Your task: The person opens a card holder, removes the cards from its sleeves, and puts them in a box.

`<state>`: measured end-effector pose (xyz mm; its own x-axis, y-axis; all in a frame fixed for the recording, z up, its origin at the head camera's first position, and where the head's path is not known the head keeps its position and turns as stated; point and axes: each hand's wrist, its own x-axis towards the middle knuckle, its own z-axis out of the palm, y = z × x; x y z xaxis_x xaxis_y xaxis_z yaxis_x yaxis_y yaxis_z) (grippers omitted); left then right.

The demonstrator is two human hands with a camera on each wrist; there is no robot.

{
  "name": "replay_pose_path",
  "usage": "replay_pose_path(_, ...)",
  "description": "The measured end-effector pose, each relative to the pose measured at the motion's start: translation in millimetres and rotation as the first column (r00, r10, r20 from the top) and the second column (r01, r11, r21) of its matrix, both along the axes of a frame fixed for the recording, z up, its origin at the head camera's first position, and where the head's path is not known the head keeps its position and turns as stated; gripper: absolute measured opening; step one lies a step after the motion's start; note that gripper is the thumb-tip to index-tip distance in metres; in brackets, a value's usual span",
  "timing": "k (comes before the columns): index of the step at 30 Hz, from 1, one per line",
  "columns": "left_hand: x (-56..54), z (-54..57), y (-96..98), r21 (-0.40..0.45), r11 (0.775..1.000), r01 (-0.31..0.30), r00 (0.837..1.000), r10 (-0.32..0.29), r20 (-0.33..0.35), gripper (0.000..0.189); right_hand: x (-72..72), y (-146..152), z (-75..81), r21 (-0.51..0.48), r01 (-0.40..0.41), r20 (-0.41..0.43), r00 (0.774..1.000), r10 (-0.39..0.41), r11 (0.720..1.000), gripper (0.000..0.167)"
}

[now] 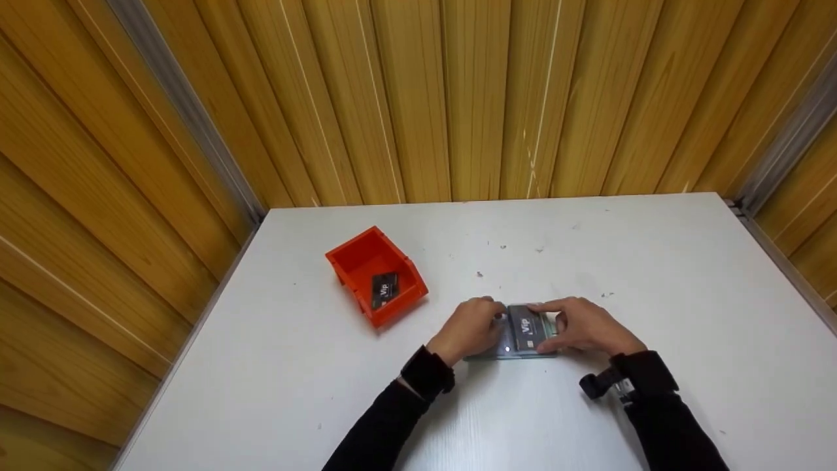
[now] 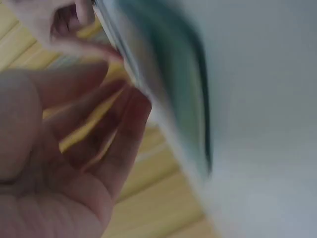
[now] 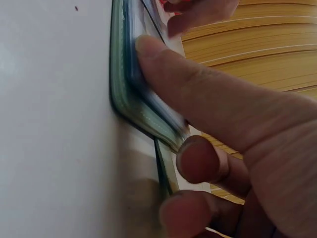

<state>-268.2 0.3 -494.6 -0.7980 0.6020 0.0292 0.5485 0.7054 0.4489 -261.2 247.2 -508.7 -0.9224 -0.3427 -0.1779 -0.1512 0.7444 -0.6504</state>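
A green card holder (image 1: 475, 358) with clear plastic sleeves lies spread on the white table. On its right half shows a dark card (image 1: 525, 327) printed "Vip". My left hand (image 1: 467, 327) has its fingers curled at the upper left edge of the holder; in the left wrist view the fingertips (image 2: 137, 101) meet the edge of a sleeve. From the right, my right hand (image 1: 588, 325) holds the holder's sleeves, index finger at the card's top edge and thumb at its bottom corner. In the right wrist view the thumb (image 3: 153, 49) presses on the stacked sleeves.
Behind and left of the hands stands a red-orange open bin (image 1: 356, 261), with another dark "Vip" card (image 1: 384, 288) inside. Wood-patterned panels (image 1: 477, 98) rise along the table's back edge and left side. A black band (image 1: 644, 373) with a small camera is on the right wrist.
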Motion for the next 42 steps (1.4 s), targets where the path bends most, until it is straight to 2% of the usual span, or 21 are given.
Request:
replay_pose_path(1, 0.1, -2.6, 3.1, 0.082, 0.996, -0.033, 0.996, 0.027, 0.08, 0.031, -0.2, 0.2, 0.0, 0.002, 0.0, 0.002, 1.0, 0.0, 1.0, 0.08)
replay_pose_path(2, 0.5, -4.9, 5.7, 0.163, 0.983, -0.084, 0.983, 0.056, 0.175, 0.035, -0.1, -0.1, -0.1, 0.004, 0.002, 0.004, 1.0, -0.002, 1.0, 0.08)
replay_pose_path(3, 0.7, -6.7, 7.7, 0.244, 0.958, -0.153, 0.956, 0.082, 0.28, 0.04, -0.3, -0.3, -0.5, 0.002, 0.005, 0.011, 1.0, -0.005, 1.0, 0.08)
replay_pose_path(4, 0.7, -8.2, 9.4, 0.312, 0.922, -0.232, 0.918, 0.101, 0.384, 0.044, -0.5, -0.4, -0.7, 0.0, 0.008, 0.017, 1.0, -0.008, 1.0, 0.08)
replay_pose_path(5, 0.4, -9.2, 10.8, 0.373, 0.875, -0.308, 0.876, 0.108, 0.47, 0.047, -0.5, -0.5, -0.9, -0.003, 0.008, 0.02, 1.0, -0.008, 1.0, 0.08)
replay_pose_path(7, -0.1, -10.0, 12.5, 0.446, 0.779, -0.441, 0.792, 0.104, 0.601, 0.05, -0.6, -0.8, -1.5, -0.008, 0.018, 0.027, 0.999, -0.017, 1.0, 0.08)
replay_pose_path(9, -0.3, -9.6, 13.3, 0.478, 0.698, -0.533, 0.715, 0.069, 0.696, 0.048, -0.6, -1.0, -1.7, -0.012, 0.019, 0.029, 0.999, -0.018, 1.0, 0.08)
replay_pose_path(10, -0.2, -9.3, 13.6, 0.485, 0.674, -0.558, 0.687, 0.047, 0.725, 0.047, -0.6, -1.1, -1.8, -0.008, 0.019, 0.027, 0.999, -0.019, 1.0, 0.081)
replay_pose_path(11, 0.2, -8.9, 13.8, 0.483, 0.663, -0.572, 0.669, 0.035, 0.743, 0.045, -0.6, -1.4, -1.9, -0.004, 0.02, 0.028, 0.999, -0.02, 1.0, 0.081)
replay_pose_path(13, 1.2, -7.8, 13.8, 0.473, 0.656, -0.589, 0.641, 0.022, 0.767, 0.043, -0.6, -1.7, -2.0, 0.002, 0.01, 0.024, 1.0, -0.01, 1.0, 0.081)
replay_pose_path(14, 1.7, -7.2, 13.9, 0.467, 0.658, -0.59, 0.634, 0.019, 0.773, 0.041, -0.4, -1.9, -1.6, 0.004, 0.01, 0.025, 1.0, -0.01, 1.0, 0.081)
replay_pose_path(17, 0.9, -6.4, 13.4, 0.454, 0.691, -0.562, 0.628, 0.0, 0.779, 0.038, -0.6, -1.6, -0.7, 0.009, 0.014, 0.028, 1.0, -0.014, 1.0, 0.081)
replay_pose_path(20, -2.1, -5.8, 11.8, 0.461, 0.723, -0.514, 0.624, -0.054, 0.78, 0.034, -0.8, 0.0, 0.4, 0.007, 0.009, 0.015, 1.0, -0.01, 1.0, 0.079)
replay_pose_path(22, -4.2, -5.7, 9.8, 0.468, 0.731, -0.496, 0.616, -0.083, 0.783, 0.033, -1.1, 1.0, 0.4, 0.002, 0.003, 0.007, 1.0, -0.003, 1.0, 0.079)
replay_pose_path(27, -7.5, -8.0, 6.1, 0.474, 0.695, -0.54, 0.589, -0.09, 0.803, 0.033, -0.3, 4.2, -0.3, -0.017, -0.007, 0.013, 1.0, 0.007, 1.0, 0.08)
replay_pose_path(29, -8.1, -8.1, 5.2, 0.474, 0.688, -0.549, 0.585, -0.089, 0.806, 0.033, -0.3, 5.6, 0.1, -0.032, -0.014, 0.014, 1.0, 0.015, 0.999, 0.079)
replay_pose_path(31, -8.0, -7.6, 5.0, 0.472, 0.689, -0.55, 0.582, -0.09, 0.808, 0.033, -0.3, 6.9, 0.2, -0.049, -0.022, 0.012, 1.0, 0.022, 0.999, 0.08)
replay_pose_path(34, -7.9, -6.3, 5.5, 0.461, 0.701, -0.544, 0.584, -0.079, 0.808, 0.034, -0.9, 8.5, -0.5, -0.064, -0.036, -0.003, 0.999, 0.036, 0.997, 0.08)
replay_pose_path(36, -8.0, -5.5, 6.2, 0.448, 0.708, -0.546, 0.579, -0.068, 0.812, 0.034, -1.2, 9.4, -0.8, -0.067, -0.039, -0.006, 0.999, 0.039, 0.997, 0.08)
replay_pose_path(39, -7.9, -4.3, 6.5, 0.425, 0.717, -0.553, 0.558, -0.06, 0.827, 0.032, -1.5, 9.5, -1.1, -0.07, -0.046, -0.003, 0.999, 0.046, 0.996, 0.082)
replay_pose_path(42, -8.0, -3.9, 5.8, 0.409, 0.707, -0.576, 0.532, -0.056, 0.845, 0.027, -1.7, 8.3, -0.8, -0.069, -0.054, 0.0, 0.999, 0.054, 0.996, 0.086)
